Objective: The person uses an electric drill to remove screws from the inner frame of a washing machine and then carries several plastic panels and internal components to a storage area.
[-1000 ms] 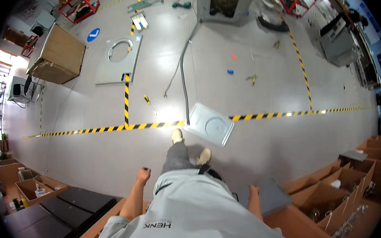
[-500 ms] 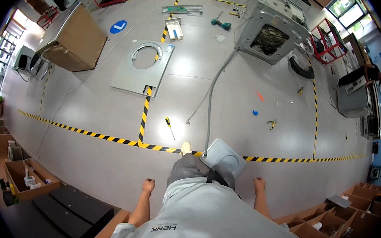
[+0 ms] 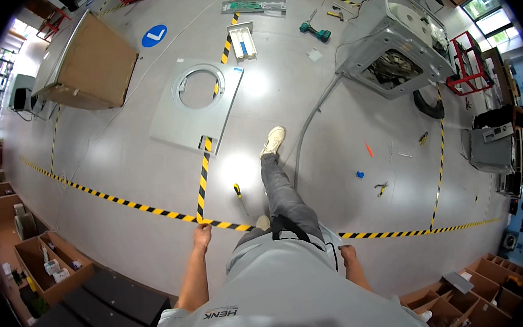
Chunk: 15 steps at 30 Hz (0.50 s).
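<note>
My left hand (image 3: 202, 236) hangs at my left side, fingers curled, with nothing visible in it. On the right, my right hand (image 3: 348, 255) is also curled beside my hip, next to a thin black cord (image 3: 334, 255); I see nothing gripped in it. A yellow-and-black screwdriver (image 3: 238, 191) lies on the floor ahead of my left hand. Farther ahead is a flat grey appliance panel (image 3: 169, 124) with a round opening. The pale flat part (image 3: 331, 235) by my legs is mostly hidden by my body.
An open metal appliance casing (image 3: 352, 67) stands at the far right, trailing a grey hose (image 3: 318, 107). A green-black power drill (image 3: 315, 31), pliers (image 3: 382, 187) and a blue piece (image 3: 359, 175) lie on the floor. A large brown-sided box (image 3: 91, 72) stands far left; cardboard bins (image 3: 53, 290) are near left.
One foot has stepped forward past the screwdriver. My left hand has swung forward, and my right hand has drawn closer to my hip. The pale flat part has become mostly hidden.
</note>
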Each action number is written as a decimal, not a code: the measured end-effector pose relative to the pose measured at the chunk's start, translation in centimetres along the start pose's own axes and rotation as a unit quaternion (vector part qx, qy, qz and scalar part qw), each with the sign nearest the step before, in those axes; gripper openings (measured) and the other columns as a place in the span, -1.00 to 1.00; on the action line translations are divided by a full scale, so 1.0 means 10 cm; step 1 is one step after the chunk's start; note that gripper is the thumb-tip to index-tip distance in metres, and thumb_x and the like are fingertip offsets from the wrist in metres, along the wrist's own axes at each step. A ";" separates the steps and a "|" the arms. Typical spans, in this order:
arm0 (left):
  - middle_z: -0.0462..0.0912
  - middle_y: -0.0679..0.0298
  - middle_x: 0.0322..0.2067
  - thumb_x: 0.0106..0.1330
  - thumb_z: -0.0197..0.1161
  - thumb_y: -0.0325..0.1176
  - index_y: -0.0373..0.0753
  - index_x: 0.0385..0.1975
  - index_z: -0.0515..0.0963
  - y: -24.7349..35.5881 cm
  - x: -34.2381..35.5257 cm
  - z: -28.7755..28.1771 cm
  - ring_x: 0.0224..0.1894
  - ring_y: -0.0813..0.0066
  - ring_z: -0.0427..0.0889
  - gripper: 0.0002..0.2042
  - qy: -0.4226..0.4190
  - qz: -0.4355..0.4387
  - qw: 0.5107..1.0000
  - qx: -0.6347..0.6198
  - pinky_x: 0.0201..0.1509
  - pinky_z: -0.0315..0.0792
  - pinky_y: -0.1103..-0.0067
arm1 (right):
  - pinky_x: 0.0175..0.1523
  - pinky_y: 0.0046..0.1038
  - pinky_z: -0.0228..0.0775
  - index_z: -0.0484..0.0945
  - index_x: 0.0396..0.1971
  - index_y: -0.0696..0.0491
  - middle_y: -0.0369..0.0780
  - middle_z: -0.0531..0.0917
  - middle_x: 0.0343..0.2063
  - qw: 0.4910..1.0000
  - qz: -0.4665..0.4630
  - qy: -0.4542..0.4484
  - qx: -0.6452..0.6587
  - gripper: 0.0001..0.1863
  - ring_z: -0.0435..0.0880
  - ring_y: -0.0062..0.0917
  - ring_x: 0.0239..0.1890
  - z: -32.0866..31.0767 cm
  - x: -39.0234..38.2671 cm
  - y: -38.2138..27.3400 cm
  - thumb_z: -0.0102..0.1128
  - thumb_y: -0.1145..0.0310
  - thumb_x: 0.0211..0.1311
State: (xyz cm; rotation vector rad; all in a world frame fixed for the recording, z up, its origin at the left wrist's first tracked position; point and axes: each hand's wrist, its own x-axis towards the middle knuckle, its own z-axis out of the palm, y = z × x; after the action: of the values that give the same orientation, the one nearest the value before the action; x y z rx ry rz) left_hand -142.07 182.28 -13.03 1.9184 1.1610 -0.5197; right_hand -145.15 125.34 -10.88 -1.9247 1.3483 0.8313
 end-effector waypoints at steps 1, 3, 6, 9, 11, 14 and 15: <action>0.64 -0.03 -0.21 0.16 0.18 -0.19 -0.32 -0.16 0.57 0.13 0.20 0.04 -0.08 0.10 0.59 -0.65 -0.003 0.010 1.000 0.023 0.02 0.41 0.37 | 0.02 -0.29 0.39 0.58 -0.20 0.29 0.04 0.63 -0.21 1.000 0.002 0.001 -0.001 -0.60 0.61 -0.22 -0.10 0.07 0.15 -0.17 0.33 0.37 -0.06; 0.64 -0.02 -0.24 0.16 0.18 -0.19 -0.33 -0.18 0.57 0.42 0.56 0.15 -0.09 0.10 0.60 -0.65 -0.011 0.034 0.997 0.072 0.01 0.42 0.36 | 0.03 -0.30 0.39 0.59 -0.21 0.28 0.04 0.64 -0.20 1.000 0.018 -0.015 -0.011 -0.61 0.60 -0.22 -0.10 0.16 0.38 -0.67 0.33 0.37 -0.07; 0.64 -0.03 -0.29 0.17 0.17 -0.17 -0.34 -0.18 0.57 1.34 0.98 0.19 -0.12 0.07 0.61 -0.64 -0.036 0.029 0.994 0.096 -0.04 0.44 0.34 | -0.02 -0.32 0.40 0.60 -0.26 0.27 0.01 0.65 -0.25 1.000 0.017 -0.012 -0.015 -0.65 0.62 -0.28 -0.15 0.06 0.65 -1.69 0.30 0.33 -0.03; 0.65 0.00 -0.35 0.18 0.17 -0.18 -0.36 -0.17 0.55 1.99 1.69 0.08 -0.20 0.12 0.63 -0.63 -0.030 0.006 0.989 0.146 -0.12 0.46 0.36 | -0.08 -0.36 0.41 0.57 -0.24 0.24 -0.02 0.64 -0.30 0.998 -0.046 -0.030 -0.027 -0.65 0.61 -0.33 -0.19 -0.24 0.86 -3.24 0.24 0.29 0.05; 0.65 0.03 -0.35 0.19 0.16 -0.20 -0.39 -0.14 0.54 3.17 1.83 0.14 -0.25 0.21 0.62 -0.62 -0.076 -0.012 0.997 0.003 -0.15 0.46 0.41 | -0.01 -0.38 0.37 0.52 -0.10 0.20 -0.06 0.61 -0.16 0.980 -0.173 0.023 0.093 -0.60 0.57 -0.35 -0.09 -0.63 0.89 -4.08 0.21 0.26 0.11; 0.64 0.04 -0.32 0.20 0.16 -0.24 -0.43 -0.14 0.53 4.20 2.33 0.10 -0.27 0.28 0.60 -0.63 -0.046 0.051 0.997 0.023 -0.14 0.44 0.47 | 0.00 -0.48 0.35 0.50 -0.08 0.18 -0.18 0.59 -0.17 0.962 -0.233 0.034 0.136 -0.62 0.52 -0.51 -0.12 -1.12 0.78 -5.39 0.23 0.29 0.16; 0.64 0.03 -0.30 0.20 0.15 -0.24 -0.43 -0.14 0.53 4.53 2.51 0.13 -0.26 0.29 0.60 -0.63 -0.053 0.069 0.996 0.022 -0.14 0.44 0.48 | 0.00 -0.48 0.35 0.50 -0.08 0.17 -0.19 0.59 -0.17 0.959 -0.238 0.042 0.146 -0.62 0.52 -0.52 -0.13 -1.24 0.78 -5.77 0.23 0.29 0.16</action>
State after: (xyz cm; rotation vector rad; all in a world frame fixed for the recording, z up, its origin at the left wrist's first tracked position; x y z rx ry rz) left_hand -90.32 183.58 -11.65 1.9672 0.9492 -0.5678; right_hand -86.38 126.91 -1.37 -1.9420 0.9270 0.2991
